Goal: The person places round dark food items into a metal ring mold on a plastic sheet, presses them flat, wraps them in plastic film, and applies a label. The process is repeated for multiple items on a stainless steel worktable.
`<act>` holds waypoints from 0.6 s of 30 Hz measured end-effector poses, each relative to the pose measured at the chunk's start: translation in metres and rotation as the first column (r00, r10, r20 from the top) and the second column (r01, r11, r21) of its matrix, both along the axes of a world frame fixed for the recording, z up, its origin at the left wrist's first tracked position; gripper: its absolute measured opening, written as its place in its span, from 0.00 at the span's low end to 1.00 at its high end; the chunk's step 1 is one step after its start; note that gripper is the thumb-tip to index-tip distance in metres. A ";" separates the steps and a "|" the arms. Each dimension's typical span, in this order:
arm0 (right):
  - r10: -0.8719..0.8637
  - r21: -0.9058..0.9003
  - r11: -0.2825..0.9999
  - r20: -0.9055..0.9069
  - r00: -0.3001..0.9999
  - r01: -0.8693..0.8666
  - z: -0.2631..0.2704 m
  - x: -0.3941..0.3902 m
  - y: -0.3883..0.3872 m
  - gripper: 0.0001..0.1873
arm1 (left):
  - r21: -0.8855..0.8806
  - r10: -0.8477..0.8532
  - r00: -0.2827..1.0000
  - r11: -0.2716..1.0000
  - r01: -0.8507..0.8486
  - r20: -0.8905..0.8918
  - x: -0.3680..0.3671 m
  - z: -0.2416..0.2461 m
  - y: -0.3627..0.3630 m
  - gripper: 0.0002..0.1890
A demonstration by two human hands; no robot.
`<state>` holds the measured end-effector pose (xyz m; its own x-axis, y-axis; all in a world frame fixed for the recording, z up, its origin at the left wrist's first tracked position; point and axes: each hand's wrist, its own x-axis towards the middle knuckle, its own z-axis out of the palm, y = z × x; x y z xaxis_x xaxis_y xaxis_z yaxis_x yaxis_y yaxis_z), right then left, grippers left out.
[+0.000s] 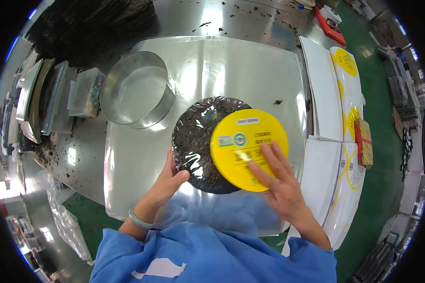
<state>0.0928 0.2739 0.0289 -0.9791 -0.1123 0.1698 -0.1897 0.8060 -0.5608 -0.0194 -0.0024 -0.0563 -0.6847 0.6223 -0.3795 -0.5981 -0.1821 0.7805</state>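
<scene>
A round dark cake [202, 148], perhaps dried seaweed, is wrapped in shiny clear film. My left hand [170, 180] grips its lower left edge, thumb on top and fingers partly hidden behind the rim. A round yellow label [233, 155] bearing print and a code overlaps the cake's right side and extends past it. My right hand [279, 180] holds this label at the lower right, fingers spread over its face; the thumb is hidden. Beneath both hands lies a stack of clear plastic sheets [255, 78] on the metal table [184, 21].
A metal ring mould [138, 113] stands on the sheets at left. Behind it is a dark heap of dried seaweed-like material [92, 28]. Plastic boxes [86, 93] line the left. White sheets [322, 99], printed yellow-circle label sheets [347, 169] and a taped block [364, 143] lie at right.
</scene>
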 end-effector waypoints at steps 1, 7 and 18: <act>0.012 0.021 1.000 -0.011 1.000 -0.012 0.001 -0.004 -0.009 0.37 | -0.005 0.008 1.000 1.000 -0.008 -0.011 0.000 0.004 0.002 0.60; 0.063 0.146 0.988 -0.039 0.997 -0.057 0.001 -0.026 -0.031 0.37 | 0.025 0.015 0.999 1.000 -0.014 -0.031 -0.001 0.002 0.005 0.60; 0.061 0.388 0.920 -0.009 0.998 -0.053 -0.007 -0.087 -0.036 0.47 | 0.144 0.046 0.999 0.989 -0.044 -0.014 0.000 -0.005 0.009 0.56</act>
<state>0.0059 0.2379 0.0215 -0.9659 -0.2287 0.1217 -0.2497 0.9470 -0.2022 -0.0198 0.0066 -0.0614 -0.7190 0.6380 -0.2757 -0.5731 -0.3198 0.7545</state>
